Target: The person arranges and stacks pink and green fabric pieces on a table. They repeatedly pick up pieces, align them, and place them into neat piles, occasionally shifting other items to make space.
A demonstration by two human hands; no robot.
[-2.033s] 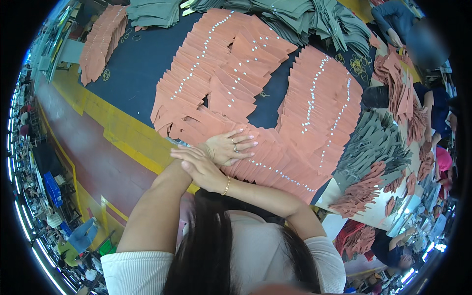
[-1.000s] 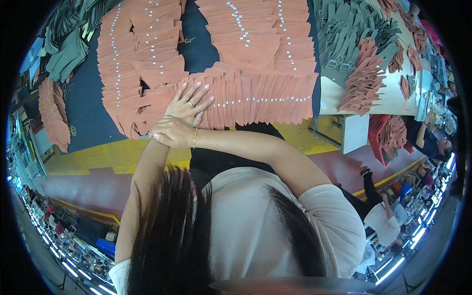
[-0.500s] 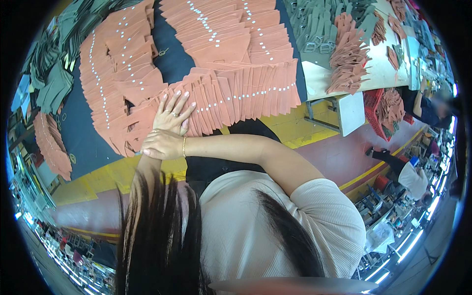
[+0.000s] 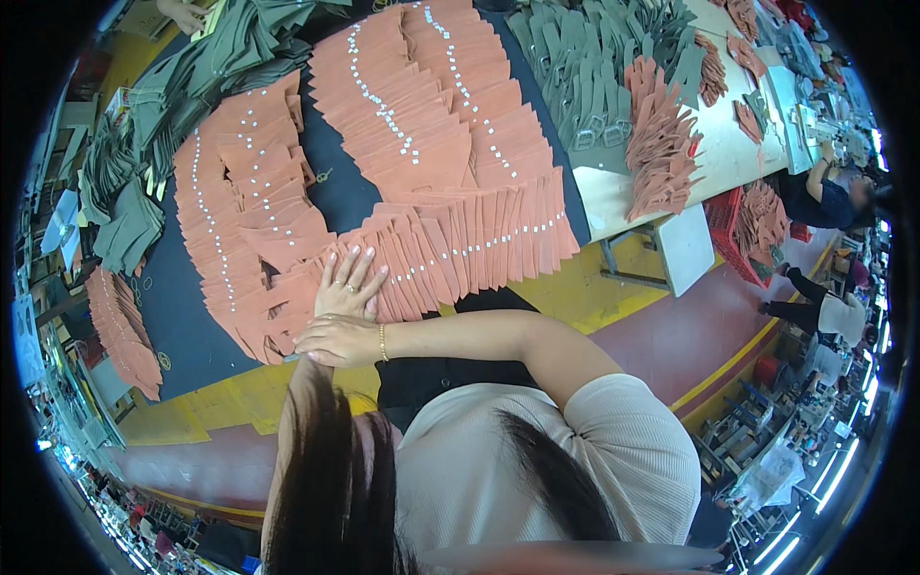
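Note:
Flat on a fanned row of overlapping salmon-pink fabric pieces (image 4: 479,235) lies my left hand (image 4: 347,287), fingers spread, a ring on one finger. My right arm crosses in front of my body. With a bracelet at its wrist, my right hand (image 4: 337,340) rests over my left wrist, fingers closed around it. Small white stickers run in lines along the pink pieces. More rows of them spread to the left (image 4: 206,240) and toward the far side (image 4: 383,86). Dark hair covers part of my left forearm.
A dark-topped table (image 4: 182,326) carries the rows. Green fabric pieces (image 4: 192,96) heap at far left, near another person's hand (image 4: 184,14). On the right are green strips with buckles (image 4: 594,125), a pale table (image 4: 738,153), a red crate (image 4: 724,230) and people.
The view has shifted, so the table appears lower in it. My hands keep the same hold and place on the pink pieces. Another person's hand now shows at far left.

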